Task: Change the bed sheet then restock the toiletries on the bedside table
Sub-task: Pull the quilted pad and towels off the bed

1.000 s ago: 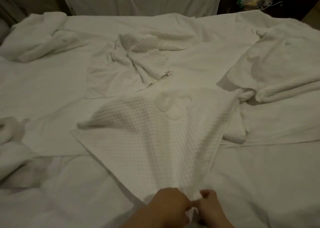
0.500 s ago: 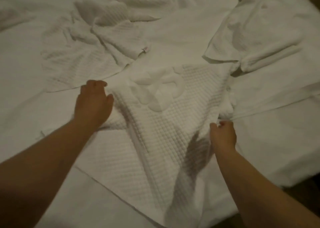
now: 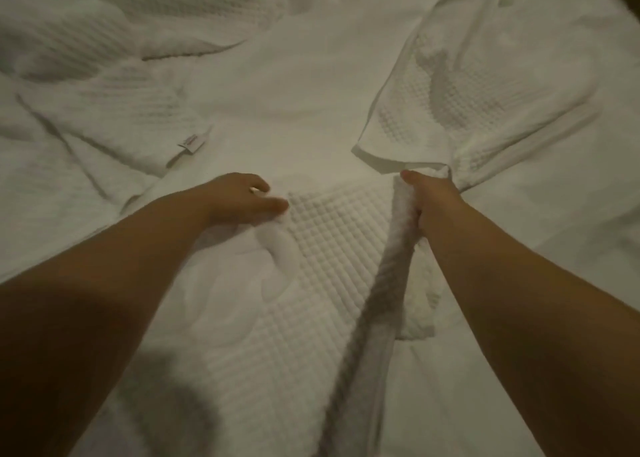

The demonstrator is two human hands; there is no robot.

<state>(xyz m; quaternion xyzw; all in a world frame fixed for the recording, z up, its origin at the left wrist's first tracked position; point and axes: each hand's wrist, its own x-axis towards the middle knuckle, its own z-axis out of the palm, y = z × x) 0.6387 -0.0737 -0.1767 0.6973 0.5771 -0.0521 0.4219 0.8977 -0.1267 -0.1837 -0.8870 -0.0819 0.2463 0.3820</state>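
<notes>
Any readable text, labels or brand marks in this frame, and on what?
Sewn tag on the edge of the waffle-weave towel at left: it carries print, too small and blurred to read.
No other text, number or sign shows on the bed sheet or the other linens.

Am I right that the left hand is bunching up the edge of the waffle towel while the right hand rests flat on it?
Not quite: the hands are swapped. In the head view, the right hand grips the bunched edge of the waffle towel, while the left hand rests on it with its fingers extended. The rest stands.
</notes>
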